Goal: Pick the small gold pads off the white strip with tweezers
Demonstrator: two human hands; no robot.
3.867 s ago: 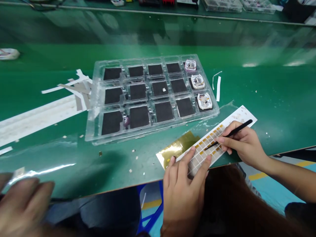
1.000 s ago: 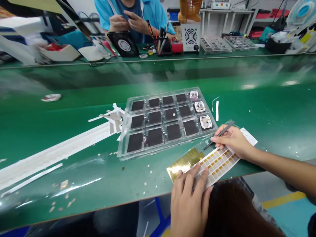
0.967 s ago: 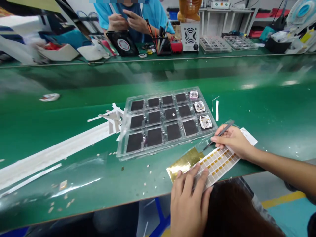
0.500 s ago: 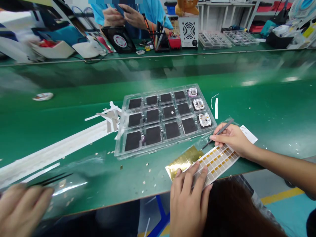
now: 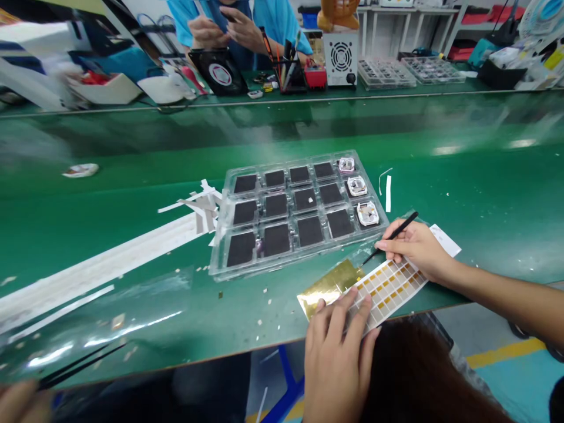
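Note:
My left hand [image 5: 337, 352] lies with fingers spread over the near end of a white-edged sheet with a grid of small amber stickers [image 5: 388, 288]. A shiny gold sheet [image 5: 330, 285] lies beside it, partly under my fingertips. My right hand [image 5: 412, 247] grips black tweezers [image 5: 392, 238] between thumb and fingers. Their tips are at the edge between the gold sheet and the sticker sheet; whether they pinch anything is too small to tell. A white paper piece [image 5: 445, 238] shows behind my right hand.
Beyond my hands sits a clear compartment tray [image 5: 282, 258] with black pads and three white device parts in its right column. Paper strips [image 5: 106, 252] lie left. A co-worker's blurred hand [image 5: 20, 402] holds tweezers [image 5: 83, 364] at lower left. Another person [image 5: 240, 29] works across the bench.
The co-worker's hand at lower left has moved down and mostly out of view, uncovering the tweezers. My hands stay nearly in place; my right hand's tweezers have turned slightly. The view shifts a little.

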